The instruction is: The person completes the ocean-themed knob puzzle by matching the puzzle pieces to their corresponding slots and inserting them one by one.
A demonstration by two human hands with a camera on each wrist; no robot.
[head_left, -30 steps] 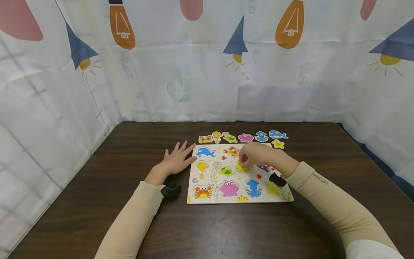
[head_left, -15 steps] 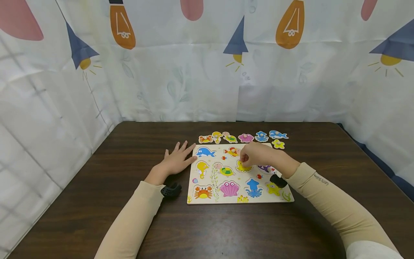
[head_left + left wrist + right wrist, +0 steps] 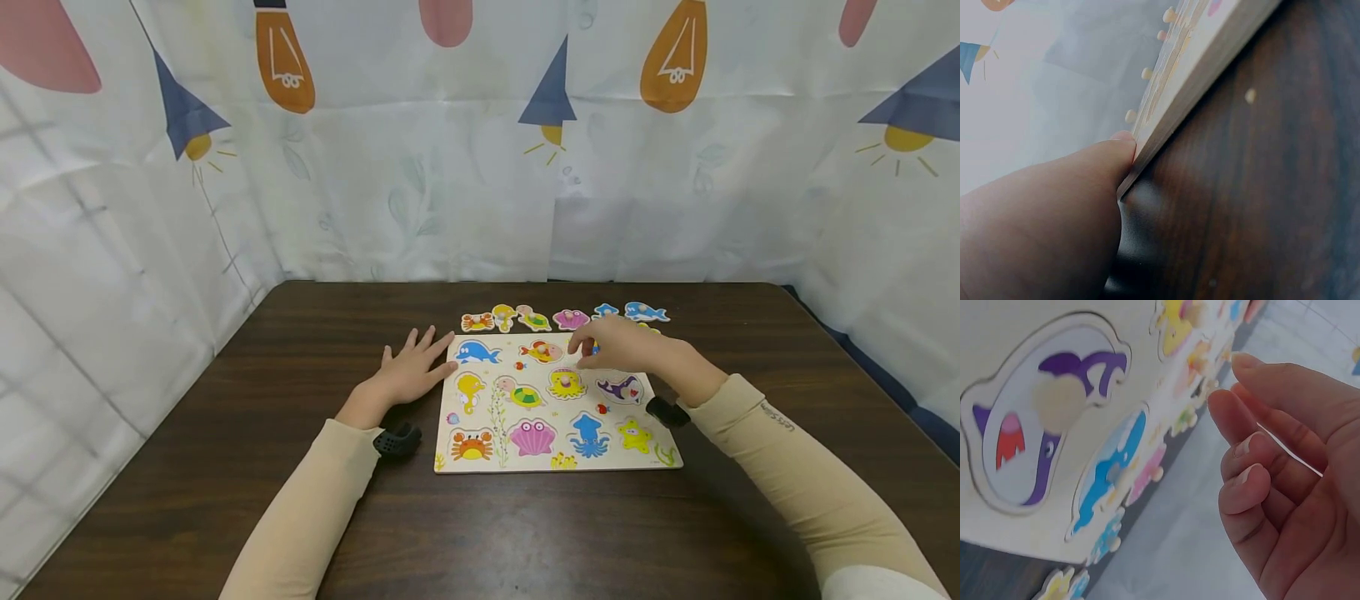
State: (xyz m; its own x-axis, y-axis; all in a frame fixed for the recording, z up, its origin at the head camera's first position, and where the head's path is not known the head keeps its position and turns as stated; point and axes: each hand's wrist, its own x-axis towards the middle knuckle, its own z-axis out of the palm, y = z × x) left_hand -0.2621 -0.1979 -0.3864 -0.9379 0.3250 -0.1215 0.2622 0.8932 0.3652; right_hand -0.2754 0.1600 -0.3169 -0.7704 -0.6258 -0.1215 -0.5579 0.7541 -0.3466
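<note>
Dark wooden table (image 3: 300, 350) bears a sea-animal puzzle board (image 3: 555, 458); left hand (image 3: 408, 372) presses its edge, fingers spread flat; right hand (image 3: 618, 346) hovers empty, fingers loosely curled.

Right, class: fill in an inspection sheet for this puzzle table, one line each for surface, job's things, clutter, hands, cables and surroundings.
Surface: dark wooden table.
Job's things: puzzle board with octopus and whale pieces seated; loose pieces in a row beyond the board.
Clutter: nothing seen.
Hands: left hand flat, touching the board's left edge; right hand empty, fingers relaxed, over the board's far edge.
Cables: nothing seen.
Surroundings: curtain printed with bulbs.
</note>
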